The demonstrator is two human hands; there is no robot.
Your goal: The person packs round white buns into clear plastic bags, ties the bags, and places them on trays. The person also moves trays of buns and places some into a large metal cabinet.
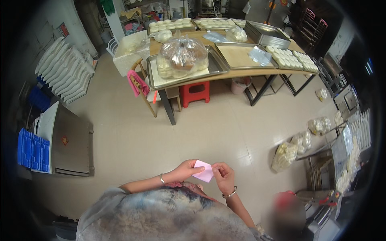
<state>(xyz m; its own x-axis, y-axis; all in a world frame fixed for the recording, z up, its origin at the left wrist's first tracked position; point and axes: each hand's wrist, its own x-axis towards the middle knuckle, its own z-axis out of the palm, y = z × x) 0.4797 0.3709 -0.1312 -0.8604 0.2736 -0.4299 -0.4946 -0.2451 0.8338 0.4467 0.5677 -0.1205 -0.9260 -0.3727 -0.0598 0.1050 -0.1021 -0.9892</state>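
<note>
Between my hands, in front of my body, is a small pink square (204, 175) that looks like paper or thin cloth. My left hand (185, 170) grips its left side, with the thumb lying over the front. At the upper right corner, my right hand (222, 175) pinches the edge between thumb and fingers. The square tilts slightly and hangs over the tiled floor, apart from the table. Whether it is one sheet or several layers I cannot tell.
A long table (237, 73) stands ahead with trays of white dough pieces and a large clear bag (183, 56). A red stool (196, 93) sits beneath it. Stacked sacks (66, 72) and a steel cabinet (72, 138) line the left; bagged dough (284, 156) is at right, near a blurred person (287, 215).
</note>
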